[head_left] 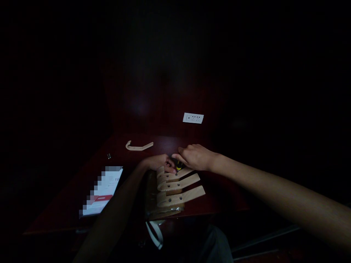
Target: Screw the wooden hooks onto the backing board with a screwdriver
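In the head view, my right hand [197, 157] is closed around a yellow and black screwdriver [179, 166], held upright over the farthest wooden hook [172, 176]. The tool's tip points at a dark screw [176, 174] in that hook; whether it touches is too dim to tell. My left hand [162, 162] has curled fingers pressed against the same hook, with a fingertip close to the screw. Two more pale wooden hooks, a middle one [182, 182] and a near one [189, 196], lie side by side on a wooden board [152, 190] partly covered in clear plastic. Each shows two dark screws.
A loose wooden hook [135, 148] lies toward the back of the dark red table [68, 204]. Small metal pieces [109, 156] sit to the left, beyond a lit screen [105, 190]. A white strap [156, 235] hangs below the front edge. A white socket plate [193, 118] is behind.
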The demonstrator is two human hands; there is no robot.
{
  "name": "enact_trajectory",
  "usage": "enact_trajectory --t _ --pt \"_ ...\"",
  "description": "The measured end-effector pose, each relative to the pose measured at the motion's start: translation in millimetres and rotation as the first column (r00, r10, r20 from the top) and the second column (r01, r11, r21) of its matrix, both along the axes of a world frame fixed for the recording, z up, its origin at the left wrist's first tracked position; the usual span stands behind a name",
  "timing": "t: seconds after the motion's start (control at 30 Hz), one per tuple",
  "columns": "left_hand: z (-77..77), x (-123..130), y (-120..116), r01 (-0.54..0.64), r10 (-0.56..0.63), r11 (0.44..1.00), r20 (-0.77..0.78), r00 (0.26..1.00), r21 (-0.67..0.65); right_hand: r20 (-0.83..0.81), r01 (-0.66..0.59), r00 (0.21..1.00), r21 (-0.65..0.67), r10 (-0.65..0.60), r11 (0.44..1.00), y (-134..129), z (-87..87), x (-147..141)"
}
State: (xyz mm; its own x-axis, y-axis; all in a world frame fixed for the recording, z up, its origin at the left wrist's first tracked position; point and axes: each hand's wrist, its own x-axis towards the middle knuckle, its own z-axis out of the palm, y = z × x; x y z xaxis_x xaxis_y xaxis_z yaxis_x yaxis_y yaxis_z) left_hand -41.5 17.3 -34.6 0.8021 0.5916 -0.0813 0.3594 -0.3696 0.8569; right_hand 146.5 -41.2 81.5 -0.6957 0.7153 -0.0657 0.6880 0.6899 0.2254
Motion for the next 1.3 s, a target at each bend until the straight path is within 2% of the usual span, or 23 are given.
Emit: enact_trajectory --t 0.1,0.2,0.3,0.37,0.47,0.53,0.6,0.67,0.73,0.97,1.1,1.17,1.3 --pt "1.7 0 -1 -0.026 0.026 1.000 -0.026 0.999 -0.011 0.013 0.010 1.000 -0.032 -0.009 0.999 -1 3.1 0" --pt "3.3 1 -3 -0.040 0.039 0.998 -0.019 0.999 -0.044 -0.022 -0.081 0.997 -0.110 0.079 0.991 -2 6.3 4" --pt "3.9 1 -4 -0.023 0.023 0.997 -0.006 1.000 -0.073 -0.048 -0.163 0.986 -0.136 0.157 0.977 -2 6.2 7" --pt "3.8 1 -4 -0.010 0.009 0.997 -0.008 1.000 -0.071 -0.018 -0.113 0.994 -0.134 0.112 0.985 0 4.4 5" --pt "2.4 0 -4 -0.003 0.002 0.999 -0.019 1.000 -0.053 0.051 0.063 0.997 -0.101 -0.058 0.993 3 2.9 0" --pt "0.1 0 -2 -0.010 0.009 0.999 -0.018 1.000 -0.050 0.084 0.135 0.989 -0.121 -0.125 0.983 4 4.8 -1" --pt "-3.0 0 -1 -0.012 0.011 0.999 -0.016 1.000 -0.047 0.103 0.141 0.987 -0.212 -0.122 0.967 3 8.9 1" --pt "-6.1 0 1 -0.016 0.015 0.999 -0.016 1.000 -0.041 0.109 0.108 0.991 -0.316 -0.077 0.943 1 13.5 4" --pt "-8.5 0 2 -0.011 0.010 0.999 -0.011 1.000 -0.044 0.102 0.058 0.995 -0.363 -0.022 0.930 1 16.8 7" --pt "-4.1 0 0 0.019 -0.019 1.000 0.019 1.000 -0.023 0.159 0.009 0.986 -0.300 0.041 0.954 7 14.7 2" --pt "-0.2 0 -3 0.024 -0.021 0.996 0.028 0.999 -0.090 0.173 0.063 0.985 -0.236 -0.022 0.970 3 16.0 -4" --pt "0.2 0 -3 0.015 -0.013 0.996 0.025 1.000 -0.090 0.163 0.070 0.986 -0.252 -0.029 0.965 1 18.7 -6" --pt "-0.1 0 -1 0.012 -0.011 0.997 0.017 1.000 -0.074 0.090 -0.065 0.991 -0.312 0.097 0.948 1 20.4 -6"
